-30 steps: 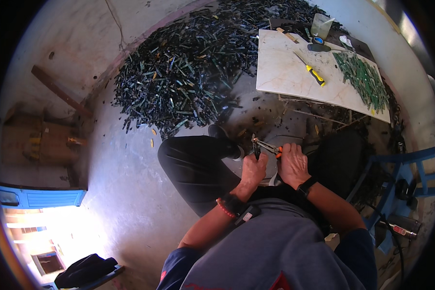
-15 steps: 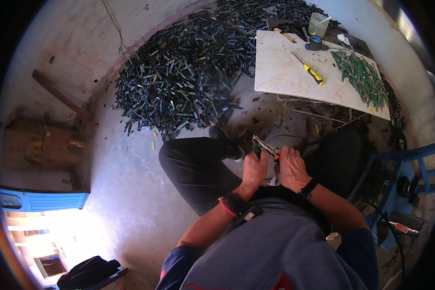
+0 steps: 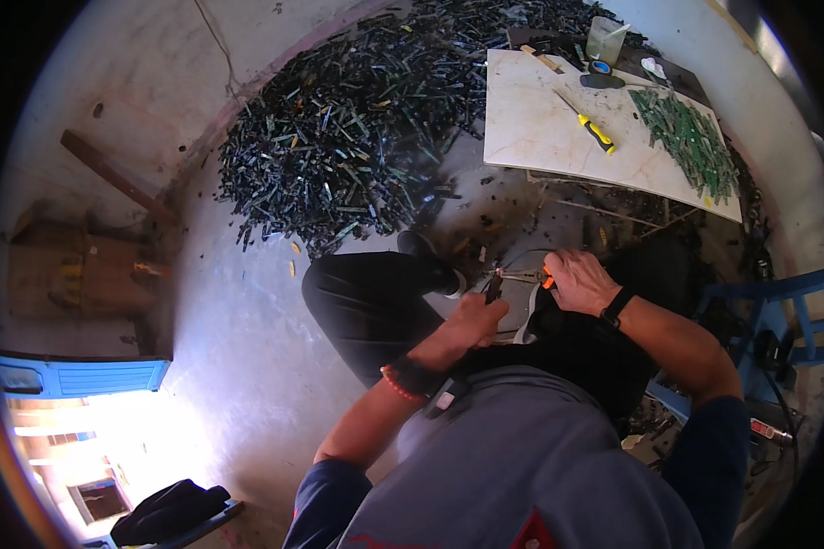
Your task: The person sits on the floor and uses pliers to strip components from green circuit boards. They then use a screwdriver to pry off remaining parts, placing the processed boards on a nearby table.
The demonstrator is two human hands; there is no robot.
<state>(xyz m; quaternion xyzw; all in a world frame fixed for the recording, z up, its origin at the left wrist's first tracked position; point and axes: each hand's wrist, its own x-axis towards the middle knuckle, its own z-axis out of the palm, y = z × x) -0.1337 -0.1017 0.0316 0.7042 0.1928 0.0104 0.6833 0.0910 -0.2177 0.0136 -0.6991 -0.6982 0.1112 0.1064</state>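
Observation:
My right hand [image 3: 582,283] is closed round the orange handles of a pair of pliers [image 3: 525,274]. Their metal jaws point left and meet the upper end of a short dark strip [image 3: 493,289]. That strip stands up out of my closed left hand [image 3: 478,318], which grips its lower part. Whether the jaws are clamped on the strip or only touch it is too small to tell. Both hands are above my lap, between my spread knees.
A large heap of dark strips [image 3: 339,156] covers the floor ahead. At front right a pale board [image 3: 531,128] bears a yellow-and-black screwdriver [image 3: 597,134], a hammer [image 3: 604,81], blue tape [image 3: 600,68] and a pile of green strips [image 3: 687,137]. A blue stool [image 3: 764,306] stands right.
My right hand has moved right and up, and the pliers have swung to nearly level. My left hand has shifted slightly down and left, still holding the dark strip.

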